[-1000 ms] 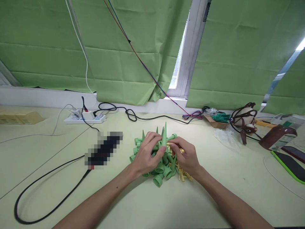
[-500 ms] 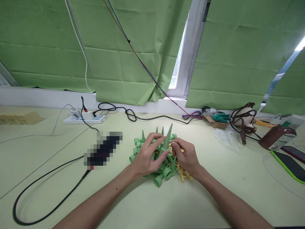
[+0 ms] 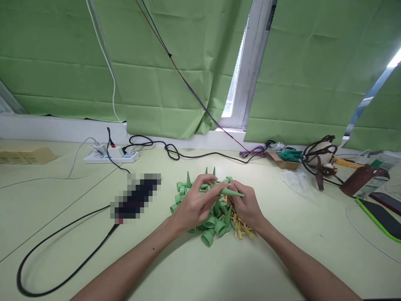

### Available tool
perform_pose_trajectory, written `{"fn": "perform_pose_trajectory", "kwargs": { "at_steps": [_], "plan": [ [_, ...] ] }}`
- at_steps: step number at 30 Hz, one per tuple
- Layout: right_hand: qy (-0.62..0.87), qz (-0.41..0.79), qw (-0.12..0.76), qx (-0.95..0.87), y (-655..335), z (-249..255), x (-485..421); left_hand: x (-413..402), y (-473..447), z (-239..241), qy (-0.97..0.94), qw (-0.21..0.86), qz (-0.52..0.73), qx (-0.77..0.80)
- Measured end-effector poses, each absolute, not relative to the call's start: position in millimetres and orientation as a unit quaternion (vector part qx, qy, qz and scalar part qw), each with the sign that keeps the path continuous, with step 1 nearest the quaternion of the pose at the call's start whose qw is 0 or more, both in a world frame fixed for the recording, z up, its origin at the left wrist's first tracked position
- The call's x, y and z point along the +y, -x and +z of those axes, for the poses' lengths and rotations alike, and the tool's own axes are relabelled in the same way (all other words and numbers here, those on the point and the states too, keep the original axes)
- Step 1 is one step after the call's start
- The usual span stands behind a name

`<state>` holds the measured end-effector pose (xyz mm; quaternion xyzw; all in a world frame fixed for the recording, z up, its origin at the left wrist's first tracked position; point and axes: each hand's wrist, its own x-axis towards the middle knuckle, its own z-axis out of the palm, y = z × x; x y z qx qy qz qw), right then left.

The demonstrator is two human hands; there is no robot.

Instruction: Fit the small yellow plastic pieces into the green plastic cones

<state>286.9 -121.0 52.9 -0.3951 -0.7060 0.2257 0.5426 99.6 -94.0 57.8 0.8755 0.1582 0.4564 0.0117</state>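
A heap of green plastic cone spikes (image 3: 209, 225) lies on the pale green table (image 3: 200, 271), with small yellow pieces (image 3: 241, 229) beside it on the right. My left hand (image 3: 194, 207) pinches one green cone (image 3: 230, 192) by its wide end, so the cone lies nearly level with its tip pointing right. My right hand (image 3: 246, 207) is curled just under that cone, fingers closed against it; whether it also pinches a yellow piece is hidden.
A black cable (image 3: 56, 246) loops across the left of the table to a blurred dark device (image 3: 136, 198). A white power strip (image 3: 111, 155) sits at the back. A phone with green edge (image 3: 380, 217), a brown case (image 3: 363, 179) and clutter lie right.
The cone in my left hand has swung down from pointing upward to lying nearly level, tip to the right. My right hand has closed in under it.
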Motion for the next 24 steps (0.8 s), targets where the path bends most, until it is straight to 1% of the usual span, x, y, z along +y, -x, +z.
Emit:
{"fn": "perform_pose_trajectory", "kwargs": {
  "at_steps": [3, 7, 18, 24],
  "plan": [
    [0.394, 0.282, 0.55, -0.68, -285.7, 55.1, -121.5, -92.9, -99.7, 57.8, -0.875, -0.016, 0.455, 0.166],
    [0.394, 0.295, 0.553, -0.672, -285.4, 56.9, -122.3, -92.4, -99.7, 61.2, -0.867, -0.029, 0.464, 0.18],
    [0.373, 0.229, 0.535, -0.723, -284.8, 58.8, -124.7, -92.2, -101.4, 63.9, -0.843, 0.005, 0.491, 0.218],
    [0.383, 0.187, 0.56, -0.711, -285.1, 59.5, -124.1, -96.0, -104.5, 68.2, -0.799, 0.031, 0.528, 0.285]
  ]
}}
